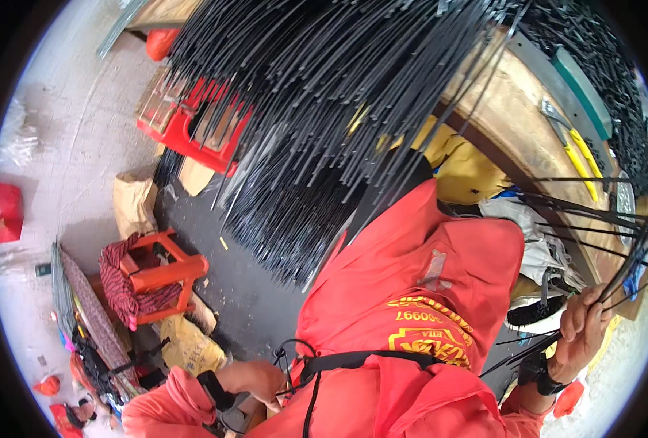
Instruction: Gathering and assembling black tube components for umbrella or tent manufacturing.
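Observation:
On the right, my right hand is closed around a loose bunch of thin black strips, which fan out above it and trail below the wrist toward the left. My left hand is at my waist, its fingers bent together beside a thin looped black cord. What those fingers grip, if anything, is too small to make out. Across my lap lies a red apron, tied with a black strap. Just ahead, a large mass of long black rods hangs over the wooden table's edge.
On the wooden table lie pliers with yellow handles, a green-edged blade and a heap of short black pieces. Left on the floor are a red plastic stool, an orange stool with striped cloth, and a paper sack.

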A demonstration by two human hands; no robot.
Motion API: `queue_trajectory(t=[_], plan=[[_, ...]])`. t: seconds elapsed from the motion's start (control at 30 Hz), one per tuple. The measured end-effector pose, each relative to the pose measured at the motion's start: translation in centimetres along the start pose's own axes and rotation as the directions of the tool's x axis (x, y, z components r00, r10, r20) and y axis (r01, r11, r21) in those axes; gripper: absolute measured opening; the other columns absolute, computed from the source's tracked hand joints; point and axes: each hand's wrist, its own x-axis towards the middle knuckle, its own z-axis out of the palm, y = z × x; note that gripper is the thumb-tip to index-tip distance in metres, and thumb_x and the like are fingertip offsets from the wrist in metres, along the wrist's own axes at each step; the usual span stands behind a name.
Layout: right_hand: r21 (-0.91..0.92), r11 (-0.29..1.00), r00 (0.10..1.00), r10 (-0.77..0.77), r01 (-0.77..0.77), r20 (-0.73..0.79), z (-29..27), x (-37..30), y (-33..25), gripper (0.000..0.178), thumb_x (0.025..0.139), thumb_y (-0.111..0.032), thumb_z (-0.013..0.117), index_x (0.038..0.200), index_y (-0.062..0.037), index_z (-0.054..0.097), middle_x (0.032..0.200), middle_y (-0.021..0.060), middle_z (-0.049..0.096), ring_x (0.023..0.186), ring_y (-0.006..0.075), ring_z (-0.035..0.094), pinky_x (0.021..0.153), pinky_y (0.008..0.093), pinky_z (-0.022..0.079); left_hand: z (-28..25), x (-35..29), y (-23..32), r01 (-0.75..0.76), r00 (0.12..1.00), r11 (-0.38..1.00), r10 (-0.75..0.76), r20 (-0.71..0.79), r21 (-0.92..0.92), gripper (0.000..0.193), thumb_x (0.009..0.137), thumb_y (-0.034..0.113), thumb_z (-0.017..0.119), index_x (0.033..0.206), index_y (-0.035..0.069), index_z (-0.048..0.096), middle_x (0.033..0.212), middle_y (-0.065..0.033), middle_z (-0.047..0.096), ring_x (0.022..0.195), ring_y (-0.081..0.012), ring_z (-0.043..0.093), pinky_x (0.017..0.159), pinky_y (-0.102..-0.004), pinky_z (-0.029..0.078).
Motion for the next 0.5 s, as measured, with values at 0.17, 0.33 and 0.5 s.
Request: queue_trajectory(t=[0.17,0.33,0.5], plan=[[0.028,1.0,0.994,-0.009,0.006,0.107,-0.5,0.6,-1.0,0.021,0.091,-0.016,0.049,0.092,0.0035,0.041,0.067,0.0022,0.035,0.049,0.0054,0.031,0.034,0.0157,0.029,-3.0,-1.5,-5.7,0.006,0.984,0.899,0.072,0.162,-0.438,0.03,0.07,0.029,0.069,0.077,0.001,0.064,0.062,-0.0046,0.059,0.06,-0.0122,0.054,0.056,-0.0285,0.043],[0.036,0.999,0.995,-0.004,0.001,0.102,0.3,1.7,-1.1,0.02,0.092,-0.017,0.048,0.093,0.0011,0.038,0.065,0.0017,0.032,0.047,0.0048,0.029,0.035,0.0141,0.028,-8.1,-5.3,-4.5,-0.049,0.997,0.537,-0.021,-0.072,-0.842,0.018,0.075,0.014,0.069,0.086,0.0,0.064,0.068,0.0006,0.059,0.059,-0.0061,0.05,0.053,-0.0209,0.04],[0.021,0.999,0.997,-0.027,0.025,0.077,0.0,1.7,-1.1,0.021,0.093,-0.018,0.046,0.093,0.0011,0.038,0.066,0.0018,0.033,0.046,0.005,0.029,0.035,0.0142,0.027,-7.7,-2.9,-6.1,-0.228,0.968,0.58,0.053,-0.243,-0.782,0.027,0.073,0.015,0.071,0.094,0.0,0.063,0.07,0.0009,0.06,0.064,-0.007,0.053,0.056,-0.0213,0.042]])
